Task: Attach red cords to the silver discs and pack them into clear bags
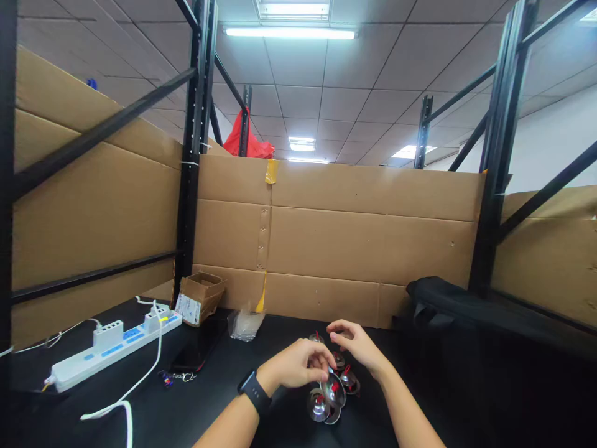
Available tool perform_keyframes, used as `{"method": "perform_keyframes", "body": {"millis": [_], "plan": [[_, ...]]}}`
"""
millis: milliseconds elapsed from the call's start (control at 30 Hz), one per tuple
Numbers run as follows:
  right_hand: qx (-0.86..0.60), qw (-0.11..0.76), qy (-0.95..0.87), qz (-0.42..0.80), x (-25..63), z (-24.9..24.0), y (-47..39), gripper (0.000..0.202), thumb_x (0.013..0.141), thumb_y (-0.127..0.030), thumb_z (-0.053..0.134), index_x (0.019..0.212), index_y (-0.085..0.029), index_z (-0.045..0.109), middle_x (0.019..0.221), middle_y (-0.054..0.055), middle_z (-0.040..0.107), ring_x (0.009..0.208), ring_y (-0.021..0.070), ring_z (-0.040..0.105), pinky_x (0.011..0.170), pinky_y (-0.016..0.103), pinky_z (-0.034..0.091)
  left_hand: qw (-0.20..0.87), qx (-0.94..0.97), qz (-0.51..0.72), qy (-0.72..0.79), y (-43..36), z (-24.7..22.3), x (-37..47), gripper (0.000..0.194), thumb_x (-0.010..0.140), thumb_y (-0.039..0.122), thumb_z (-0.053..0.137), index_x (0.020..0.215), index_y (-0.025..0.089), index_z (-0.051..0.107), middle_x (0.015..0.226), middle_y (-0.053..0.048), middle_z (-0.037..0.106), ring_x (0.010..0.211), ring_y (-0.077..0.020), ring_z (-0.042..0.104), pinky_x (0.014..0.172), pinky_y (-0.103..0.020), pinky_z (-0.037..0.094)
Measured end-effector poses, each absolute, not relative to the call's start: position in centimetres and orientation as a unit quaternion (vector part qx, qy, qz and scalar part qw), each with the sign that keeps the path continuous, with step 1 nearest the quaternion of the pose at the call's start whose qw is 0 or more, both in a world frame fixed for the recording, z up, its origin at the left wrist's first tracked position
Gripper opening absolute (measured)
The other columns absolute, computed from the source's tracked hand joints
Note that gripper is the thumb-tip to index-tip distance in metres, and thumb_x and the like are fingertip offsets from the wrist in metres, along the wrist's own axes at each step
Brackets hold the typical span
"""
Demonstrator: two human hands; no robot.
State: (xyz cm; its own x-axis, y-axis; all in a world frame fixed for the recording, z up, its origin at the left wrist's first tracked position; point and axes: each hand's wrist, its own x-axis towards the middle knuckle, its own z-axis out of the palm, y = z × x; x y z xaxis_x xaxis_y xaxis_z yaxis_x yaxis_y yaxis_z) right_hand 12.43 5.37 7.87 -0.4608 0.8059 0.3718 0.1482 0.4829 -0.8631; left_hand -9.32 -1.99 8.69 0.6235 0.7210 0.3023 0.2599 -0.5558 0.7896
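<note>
Several shiny round metal discs with red middles, looking like small finger cymbals, are grouped on the black tabletop in front of me. My left hand (303, 364), with a dark watch (254, 393) on its wrist, is closed, thumb and fingers pinching the edge of a tilted metal disc (334, 391). Below it lies another metal disc (318, 406). To the right, a metal disc (349, 378) has a red loop. My right hand (357, 342) hovers over the far side of the group, fingers apart and holding nothing visible. Close to its fingertips is a far metal disc (316, 336).
A white power strip (116, 351) with a loose cable lies left, beside a dark phone (189, 358) and keys (184, 376). Farther back are an open cardboard box (200, 298) and a clear plastic bag (245, 323). A black bag (438, 305) sits right. Cardboard walls (326, 242) enclose the table.
</note>
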Motion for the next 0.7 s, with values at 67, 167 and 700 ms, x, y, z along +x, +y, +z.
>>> {"method": "perform_keyframes", "body": {"millis": [67, 167, 700], "plan": [[-0.235, 0.377, -0.751, 0.489, 11.7, 8.6, 3.9, 0.038, 0.082, -0.046, 0.070, 0.107, -0.018, 0.070, 0.107, 0.010, 0.071, 0.093, 0.0247, 0.068, 0.079, 0.036, 0.053, 0.348, 0.798, 0.375, 0.319, -1.6, 8.9, -9.6, 0.026, 0.081, 0.032, 0.070, 0.101, 0.015, 0.072, 0.084, -0.005, 0.070, 0.072, -0.0147, 0.063, 0.068, -0.024, 0.048], [-0.169, 0.381, -0.723, 0.552, 10.8, 9.0, 2.6, 0.042, 0.078, -0.042, 0.077, 0.113, -0.019, 0.070, 0.110, 0.011, 0.072, 0.103, 0.0262, 0.067, 0.091, 0.040, 0.050, 0.283, 0.754, 0.476, 0.353, -0.9, 8.9, -9.7, 0.021, 0.084, 0.032, 0.067, 0.093, 0.014, 0.072, 0.087, -0.007, 0.070, 0.076, -0.0166, 0.064, 0.070, -0.026, 0.048], [-0.174, 0.511, -0.597, 0.593, 8.2, 8.3, 2.9, 0.050, 0.053, -0.029, 0.095, 0.096, -0.019, 0.072, 0.094, 0.006, 0.074, 0.077, 0.0203, 0.071, 0.074, 0.035, 0.055, 0.111, 0.733, 0.566, 0.361, -0.7, 9.4, -9.9, 0.015, 0.078, 0.035, 0.075, 0.085, 0.022, 0.079, 0.088, -0.004, 0.066, 0.085, -0.0185, 0.061, 0.079, -0.027, 0.045]]}}
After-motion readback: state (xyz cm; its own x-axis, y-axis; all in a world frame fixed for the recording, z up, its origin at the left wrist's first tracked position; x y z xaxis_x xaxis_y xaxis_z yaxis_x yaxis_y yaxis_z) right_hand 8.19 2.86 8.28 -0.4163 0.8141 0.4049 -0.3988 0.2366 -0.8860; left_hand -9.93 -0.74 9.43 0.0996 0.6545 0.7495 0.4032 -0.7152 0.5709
